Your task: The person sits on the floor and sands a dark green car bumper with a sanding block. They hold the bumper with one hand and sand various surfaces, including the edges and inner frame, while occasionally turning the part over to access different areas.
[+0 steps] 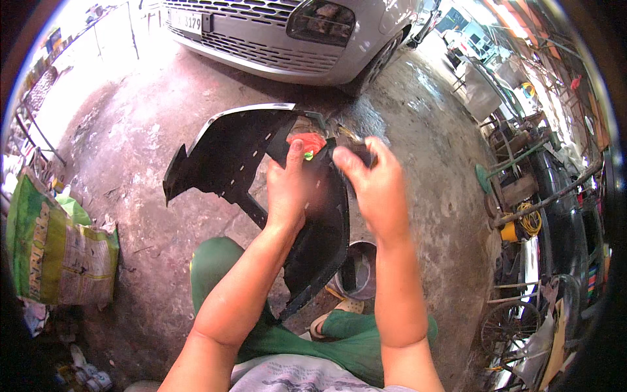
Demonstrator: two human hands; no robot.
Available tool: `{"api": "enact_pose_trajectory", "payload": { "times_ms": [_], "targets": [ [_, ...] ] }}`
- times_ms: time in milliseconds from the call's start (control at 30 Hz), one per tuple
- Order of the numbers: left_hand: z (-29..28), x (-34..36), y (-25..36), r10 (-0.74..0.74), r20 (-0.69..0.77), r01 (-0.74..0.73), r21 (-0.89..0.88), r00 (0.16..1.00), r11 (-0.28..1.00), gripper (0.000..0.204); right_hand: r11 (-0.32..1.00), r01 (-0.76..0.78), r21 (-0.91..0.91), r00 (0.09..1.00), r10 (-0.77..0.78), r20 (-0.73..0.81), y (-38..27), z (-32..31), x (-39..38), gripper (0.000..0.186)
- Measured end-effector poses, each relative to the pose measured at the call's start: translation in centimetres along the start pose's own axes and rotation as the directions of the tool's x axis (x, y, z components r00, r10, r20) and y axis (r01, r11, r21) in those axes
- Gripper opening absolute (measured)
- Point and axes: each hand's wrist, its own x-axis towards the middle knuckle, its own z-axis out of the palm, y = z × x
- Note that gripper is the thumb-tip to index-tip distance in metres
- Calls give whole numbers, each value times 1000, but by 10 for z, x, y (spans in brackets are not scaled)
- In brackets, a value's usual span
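Note:
A black plastic car bumper piece (320,225) with a pale outer edge arches in front of me, reaching down past my knees. My left hand (290,186) is closed at its upper part, thumb laid over a crumpled red piece (307,142) with a bit of green; whether that is cloth or a wrapper I cannot tell. Beside it, at the bumper piece's right edge, my right hand (377,186) is pinched, thumb against fingers. Something dark and small shows between them, too blurred to name.
Ahead stands a silver car (274,46) on the stained concrete floor (437,215). A dark bucket (359,268) sits by my foot. At left is a green printed sack (65,248); at right are metal stands, a yellow coiled cord (529,222) and a wheel (509,323).

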Motion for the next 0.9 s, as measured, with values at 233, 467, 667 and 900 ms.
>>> {"api": "enact_pose_trajectory", "payload": {
  "times_ms": [233, 467, 667, 900],
  "targets": [
    [-9, 2, 8, -226, 40, 228, -62, 973, 972, 47, 951, -27, 309, 996, 1, 86, -3, 5, -25, 19],
    [-2, -5, 12, -301, 96, 303, -10, 949, 953, 52, 900, -56, 431, 989, -8, 146, -9, 7, 24, 24],
    [-21, 13, 11, -206, 35, 207, -33, 978, 978, 62, 969, -64, 240, 980, 17, 196, 1, 7, -33, 25],
    [-31, 19, 8, -190, -142, 194, 17, 972, 981, 51, 930, -55, 363, 995, 20, 99, 48, 16, -120, 27]
  ]
}}
